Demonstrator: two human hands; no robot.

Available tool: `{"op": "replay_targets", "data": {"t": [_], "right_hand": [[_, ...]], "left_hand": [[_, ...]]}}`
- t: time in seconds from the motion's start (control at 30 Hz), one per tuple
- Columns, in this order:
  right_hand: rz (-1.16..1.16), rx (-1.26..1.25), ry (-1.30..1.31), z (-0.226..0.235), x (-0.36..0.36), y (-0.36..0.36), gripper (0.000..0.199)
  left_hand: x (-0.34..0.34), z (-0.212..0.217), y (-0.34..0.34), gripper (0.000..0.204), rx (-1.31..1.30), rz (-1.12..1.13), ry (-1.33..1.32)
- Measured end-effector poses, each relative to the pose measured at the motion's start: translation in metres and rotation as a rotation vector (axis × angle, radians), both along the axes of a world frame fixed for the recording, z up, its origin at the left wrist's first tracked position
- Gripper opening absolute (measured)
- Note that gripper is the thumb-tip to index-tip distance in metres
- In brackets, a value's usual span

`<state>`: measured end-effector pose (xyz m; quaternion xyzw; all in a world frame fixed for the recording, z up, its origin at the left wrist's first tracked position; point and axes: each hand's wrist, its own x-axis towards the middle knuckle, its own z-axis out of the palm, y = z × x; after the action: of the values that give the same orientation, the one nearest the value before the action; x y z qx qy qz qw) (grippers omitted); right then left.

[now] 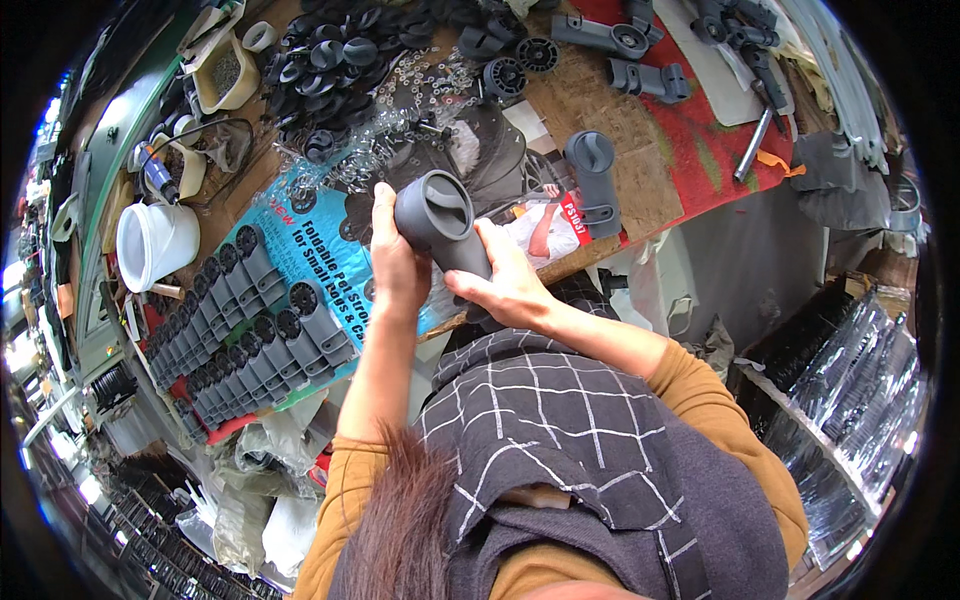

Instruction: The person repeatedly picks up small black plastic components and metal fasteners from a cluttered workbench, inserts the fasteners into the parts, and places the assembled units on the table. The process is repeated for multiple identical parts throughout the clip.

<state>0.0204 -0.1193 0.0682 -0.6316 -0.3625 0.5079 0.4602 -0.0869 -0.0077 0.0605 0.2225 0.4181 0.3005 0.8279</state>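
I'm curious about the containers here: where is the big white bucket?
In the head view, the white bucket is at the left, just below the blue-and-grey tool, up and left of the rows of grey parts.

A grey cylindrical plastic housing [430, 222] sits between grey plastic tube rows [240, 358], left, and a capped grey plastic tube [598, 182], right. Behind it, round black plastic knobs [328, 55] lie on a brown wooden table [645, 150].

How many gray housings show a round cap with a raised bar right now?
2: one gray housing between the left hand and right hand, another on the worktable to their right. Housings farther back may hide such caps.
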Motion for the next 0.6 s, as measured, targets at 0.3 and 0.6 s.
{"op": "replay_targets", "data": {"t": [0.3, 0.6], "right_hand": [[-0.220, 0.353, -0.655, 0.000, 0.028, 0.017, 0.047], [-0.176, 0.296, -0.668, -0.006, 0.033, 0.016, 0.035]], "left_hand": [[0.010, -0.016, -0.017, 0.050, 0.206, 0.058, 0.104], [0.026, -0.011, -0.028, 0.049, 0.413, 0.006, 0.147]]}}
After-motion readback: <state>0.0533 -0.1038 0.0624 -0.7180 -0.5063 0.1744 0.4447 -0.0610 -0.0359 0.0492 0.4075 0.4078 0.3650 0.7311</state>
